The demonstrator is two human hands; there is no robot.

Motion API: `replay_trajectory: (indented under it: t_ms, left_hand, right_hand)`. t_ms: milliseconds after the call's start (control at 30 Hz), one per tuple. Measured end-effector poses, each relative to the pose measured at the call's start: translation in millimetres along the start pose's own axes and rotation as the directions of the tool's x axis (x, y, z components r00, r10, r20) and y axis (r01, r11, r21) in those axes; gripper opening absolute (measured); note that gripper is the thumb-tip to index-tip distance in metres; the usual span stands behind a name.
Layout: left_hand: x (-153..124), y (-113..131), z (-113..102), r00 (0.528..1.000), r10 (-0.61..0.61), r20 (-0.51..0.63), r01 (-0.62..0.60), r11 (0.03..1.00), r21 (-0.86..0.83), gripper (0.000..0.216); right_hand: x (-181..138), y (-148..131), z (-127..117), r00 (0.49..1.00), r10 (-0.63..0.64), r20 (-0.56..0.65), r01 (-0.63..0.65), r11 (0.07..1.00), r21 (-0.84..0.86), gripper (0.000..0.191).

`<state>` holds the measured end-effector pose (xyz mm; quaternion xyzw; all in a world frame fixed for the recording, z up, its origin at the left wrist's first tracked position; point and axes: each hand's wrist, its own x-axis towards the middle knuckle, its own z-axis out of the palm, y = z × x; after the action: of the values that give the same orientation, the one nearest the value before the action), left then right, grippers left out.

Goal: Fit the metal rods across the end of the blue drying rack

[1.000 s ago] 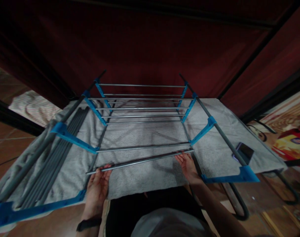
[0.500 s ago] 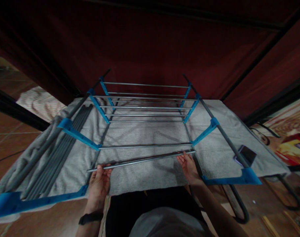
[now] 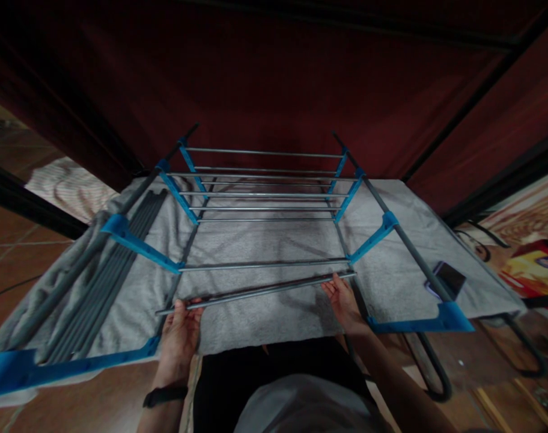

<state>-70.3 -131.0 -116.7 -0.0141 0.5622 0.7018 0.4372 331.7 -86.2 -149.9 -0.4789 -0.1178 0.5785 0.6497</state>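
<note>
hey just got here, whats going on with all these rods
Someone is holding a thin metal rod near its ends, left hand on one side and right hand on the other. It isn't seated in the nearest blue brackets. Farther back, several crossbars already span the grey-tubed frame. More grey tubes lie together on the grey blanket at the left, and a phone rests at the right.
</note>
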Motion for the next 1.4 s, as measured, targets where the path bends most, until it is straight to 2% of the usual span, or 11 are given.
replay_trajectory:
  t_ms: [200,400,633,1167,1400]
  left_hand:
    - [1.6,-2.3,-0.8,0.999,0.041,0.03,-0.04,0.999,-0.021,0.018]
    - [1.3,-1.8,-3.3,0.998,0.03,0.057,-0.031,0.999,0.019,0.017]
    - [0.2,-2.1,-3.9,0.995,0.046,0.084,-0.046,0.999,0.004,0.006]
    - [5.7,-7.7,-8.5,0.992,0.048,0.116,-0.047,0.999,-0.009,0.026]
    - [2.1,-9.1,-9.9,0.98,0.086,0.182,-0.077,0.996,-0.055,0.035]
  right_hand:
    - [1.4,0.6,0.3,1.0,-0.009,-0.001,0.009,1.0,-0.019,0.038]
    - [0.1,-1.1,1.6,1.0,0.005,0.006,-0.005,1.0,-0.021,0.037]
    - [-0.9,-2.6,4.3,1.0,0.021,-0.017,-0.021,1.0,-0.015,0.038]
    - [-1.8,-2.2,3.0,0.999,-0.029,0.014,0.03,0.999,-0.045,0.037]
    - [-1.9,-1.3,-1.0,1.0,-0.01,0.013,0.01,0.999,-0.046,0.027]
